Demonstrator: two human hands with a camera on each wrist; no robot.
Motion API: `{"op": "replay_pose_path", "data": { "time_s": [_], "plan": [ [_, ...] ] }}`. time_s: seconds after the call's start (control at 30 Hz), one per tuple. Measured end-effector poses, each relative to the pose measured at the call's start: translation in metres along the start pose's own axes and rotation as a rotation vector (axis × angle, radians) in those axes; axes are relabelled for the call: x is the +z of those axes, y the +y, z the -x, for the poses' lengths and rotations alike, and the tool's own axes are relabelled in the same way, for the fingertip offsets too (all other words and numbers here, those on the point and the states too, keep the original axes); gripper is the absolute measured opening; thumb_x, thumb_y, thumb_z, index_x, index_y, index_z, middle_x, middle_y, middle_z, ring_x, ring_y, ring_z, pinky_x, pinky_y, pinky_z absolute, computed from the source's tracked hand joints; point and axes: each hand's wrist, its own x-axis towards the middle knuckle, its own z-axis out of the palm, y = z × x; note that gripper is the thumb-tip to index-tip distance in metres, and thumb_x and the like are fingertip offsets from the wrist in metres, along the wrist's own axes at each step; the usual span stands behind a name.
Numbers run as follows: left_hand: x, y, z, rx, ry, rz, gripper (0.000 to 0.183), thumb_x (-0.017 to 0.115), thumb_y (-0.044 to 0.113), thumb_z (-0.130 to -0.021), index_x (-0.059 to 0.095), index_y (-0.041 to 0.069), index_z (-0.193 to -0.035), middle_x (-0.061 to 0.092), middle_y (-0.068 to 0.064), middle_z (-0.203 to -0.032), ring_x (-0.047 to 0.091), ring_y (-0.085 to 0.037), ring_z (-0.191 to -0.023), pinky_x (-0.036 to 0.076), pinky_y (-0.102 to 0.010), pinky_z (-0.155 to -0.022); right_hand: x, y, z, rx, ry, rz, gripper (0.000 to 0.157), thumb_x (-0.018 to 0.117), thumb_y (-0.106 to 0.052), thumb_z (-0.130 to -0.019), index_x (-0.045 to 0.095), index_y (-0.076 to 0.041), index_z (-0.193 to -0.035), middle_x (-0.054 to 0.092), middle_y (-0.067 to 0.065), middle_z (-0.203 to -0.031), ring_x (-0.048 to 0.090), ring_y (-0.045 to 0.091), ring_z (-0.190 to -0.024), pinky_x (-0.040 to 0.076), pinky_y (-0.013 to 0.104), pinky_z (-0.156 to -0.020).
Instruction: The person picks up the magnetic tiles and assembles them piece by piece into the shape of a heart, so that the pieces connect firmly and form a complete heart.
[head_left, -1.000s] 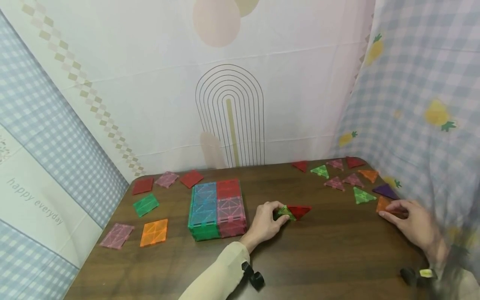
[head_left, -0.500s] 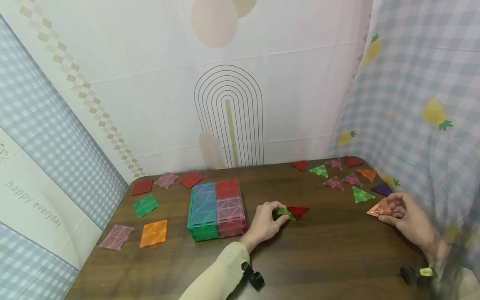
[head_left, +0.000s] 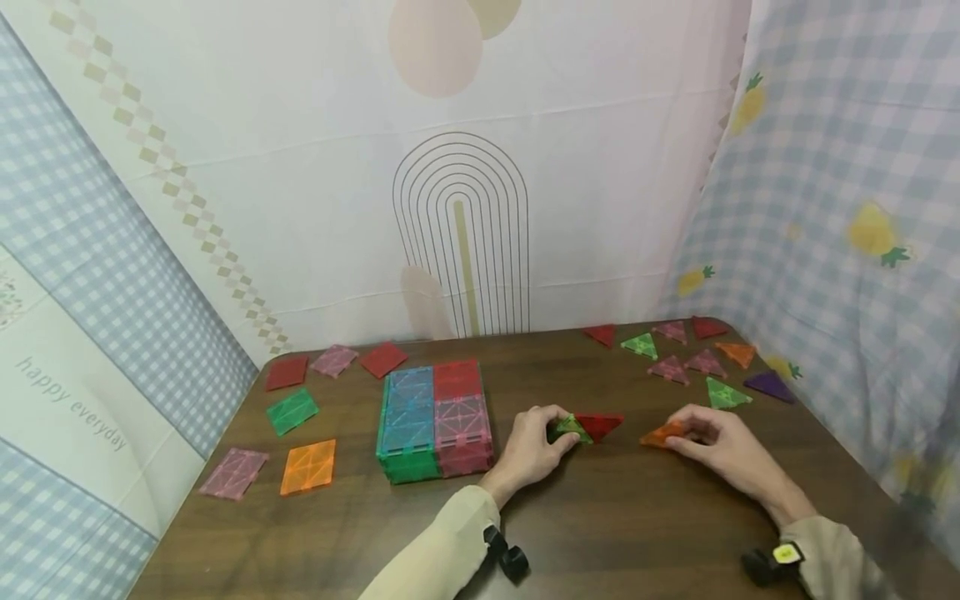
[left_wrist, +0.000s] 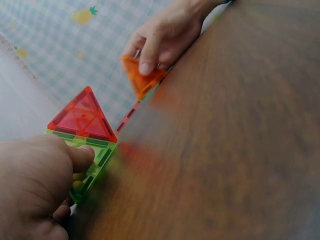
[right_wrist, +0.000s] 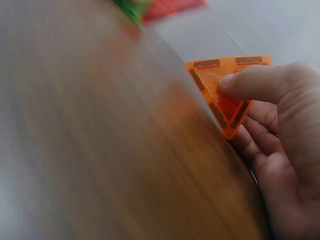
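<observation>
My left hand [head_left: 534, 442] pinches a green triangular magnetic tile [left_wrist: 102, 155] between thumb and fingers, close over the table. A red triangular magnetic tile [left_wrist: 84, 117] joins the green one along an edge and leans out to its right in the head view. To the right, my right hand [head_left: 723, 446] pinches an orange triangular magnetic tile [right_wrist: 227, 87], thumb on its face and fingers behind. A short gap separates the orange tile's tip from the red tile. Part of the green tile is hidden behind the left thumb.
Left of my left hand stands a low block of square magnetic tiles [head_left: 408, 417], blue, red, pink and green. Several loose square tiles, such as an orange one [head_left: 308, 467], lie at far left. Loose triangular tiles, including a purple one [head_left: 770, 385], lie at back right.
My right hand has picked up the orange triangular tile from the right side and carried it left, close to the red tile. My left hand has stayed in place holding the green tile.
</observation>
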Motion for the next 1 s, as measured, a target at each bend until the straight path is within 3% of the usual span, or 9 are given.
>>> {"op": "replay_pose_path", "data": {
  "time_s": [0.17, 0.37, 0.57, 0.77, 1.0],
  "plan": [
    [0.000, 0.001, 0.001, 0.004, 0.002, -0.002, 0.012, 0.083, 0.022, -0.103, 0.081, 0.015, -0.113, 0.075, 0.004, -0.105, 0.061, -0.003, -0.094, 0.054, -0.024, -0.084, 0.029, -0.009, -0.014, -0.025, -0.052, -0.050, 0.016, 0.080, -0.006, -0.103, 0.078, -0.013, -0.117, 0.079, 0.002, -0.107, 0.074, 0.015, -0.089, 0.061, 0.029, -0.073],
    [0.001, 0.000, 0.000, 0.016, 0.002, -0.010, 0.012, 0.083, 0.022, -0.103, 0.081, 0.015, -0.113, 0.076, 0.004, -0.105, 0.062, -0.003, -0.094, 0.054, -0.024, -0.085, 0.048, -0.017, -0.025, -0.047, -0.075, -0.045, 0.014, 0.085, -0.012, -0.100, 0.079, -0.019, -0.111, 0.078, 0.000, -0.097, 0.072, 0.018, -0.080, 0.059, 0.030, -0.069],
    [0.001, -0.001, -0.001, 0.022, 0.011, -0.030, 0.015, 0.085, 0.024, -0.102, 0.081, 0.016, -0.115, 0.077, 0.004, -0.108, 0.064, -0.005, -0.098, 0.055, -0.025, -0.087, 0.052, -0.022, -0.027, -0.062, -0.061, -0.029, 0.015, 0.086, -0.011, -0.099, 0.078, -0.020, -0.109, 0.078, 0.000, -0.096, 0.071, 0.017, -0.078, 0.059, 0.029, -0.069],
    [0.001, 0.000, 0.002, 0.015, 0.071, -0.033, 0.036, 0.092, 0.026, -0.094, 0.076, 0.016, -0.125, 0.073, 0.003, -0.115, 0.064, -0.011, -0.104, 0.055, -0.027, -0.094, 0.052, -0.020, -0.028, -0.067, -0.021, -0.001, 0.017, 0.086, -0.009, -0.099, 0.076, -0.019, -0.107, 0.076, 0.000, -0.093, 0.069, 0.015, -0.076, 0.057, 0.028, -0.068],
    [0.001, 0.004, 0.019, 0.027, 0.142, 0.036, 0.048, 0.094, 0.018, -0.088, 0.069, 0.010, -0.128, 0.068, -0.003, -0.118, 0.065, -0.015, -0.101, 0.056, -0.025, -0.092, 0.055, -0.021, -0.029, -0.061, 0.038, 0.039, 0.019, 0.086, -0.008, -0.099, 0.072, -0.019, -0.104, 0.069, 0.000, -0.087, 0.063, 0.014, -0.072, 0.052, 0.027, -0.065]
  ]
}}
